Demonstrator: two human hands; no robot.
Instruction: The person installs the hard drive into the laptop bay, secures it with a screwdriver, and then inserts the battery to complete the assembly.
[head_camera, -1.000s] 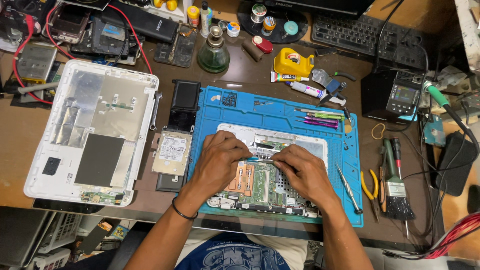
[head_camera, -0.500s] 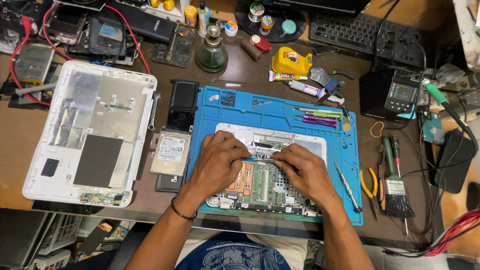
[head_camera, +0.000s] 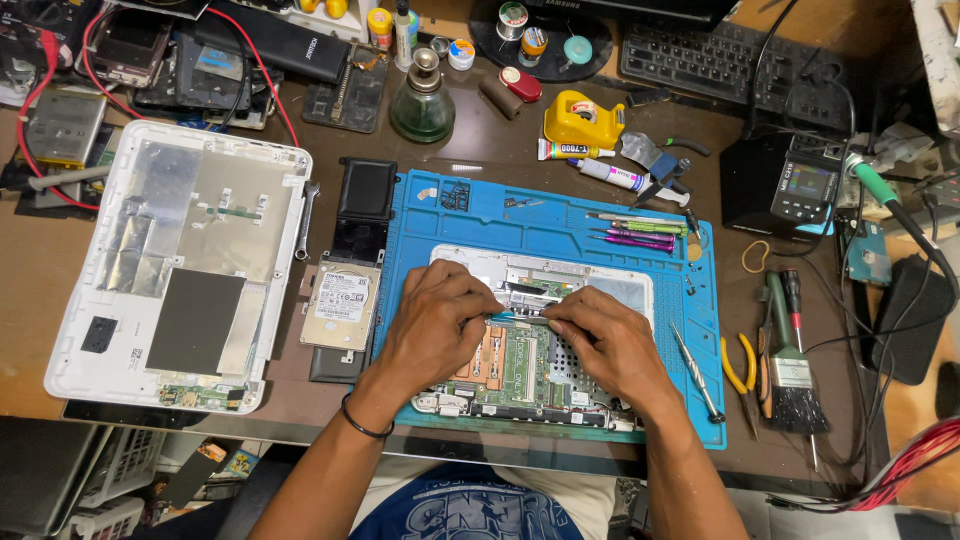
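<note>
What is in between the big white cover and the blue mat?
In the head view, a silver hard drive lies between the white cover and the blue mat, with a black battery above it.

Hands (head_camera: 520, 335) hide the circuit board's (head_camera: 520, 372) middle.

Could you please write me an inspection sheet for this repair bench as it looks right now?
Surface: brown wooden bench with a blue silicone work mat.
Job's things: opened white laptop base with green circuit board on the mat; both hands meet at a thin teal strip.
Clutter: white laptop cover panel, silver hard drive, green glass bottle, yellow tape dispenser, black brush, yellow-handled pliers.
Grippers: left hand and right hand, fingertips pinched at the strip.
Cables: red wires, black leads.
Surroundings: black keyboard, black soldering station.
</note>
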